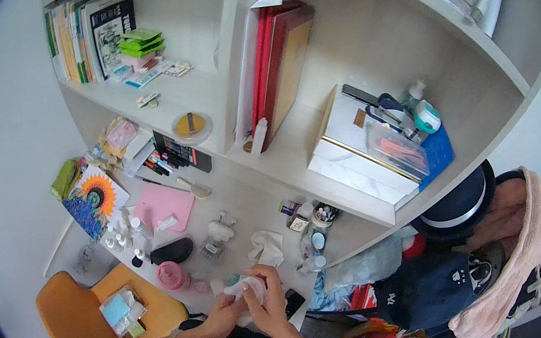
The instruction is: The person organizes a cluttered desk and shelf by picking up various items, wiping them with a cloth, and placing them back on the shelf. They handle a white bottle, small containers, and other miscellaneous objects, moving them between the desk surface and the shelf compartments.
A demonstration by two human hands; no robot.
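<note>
At the front edge of the desk, both my hands hold a crumpled white cloth or tissue [255, 286]. My left hand [222, 315] grips it from below, and my right hand [268, 297] closes over it from the right. A bit of teal shows at its upper left; whether something is wrapped inside is hidden. Just beyond lies another crumpled white tissue [267, 247]. A dark phone [293, 303] rests right of my right hand. To the left stands a pink cup [171, 276], close to a black pouch [173, 251].
Several white bottles [137, 225] cluster left, near a pink mat [165, 206] and a sunflower picture [97, 198]. Clear bottles [314, 262] line the right side. Shelves [270, 169] overhang the back. An orange chair [66, 304] stands front left; caps and bags [420, 291] crowd the right.
</note>
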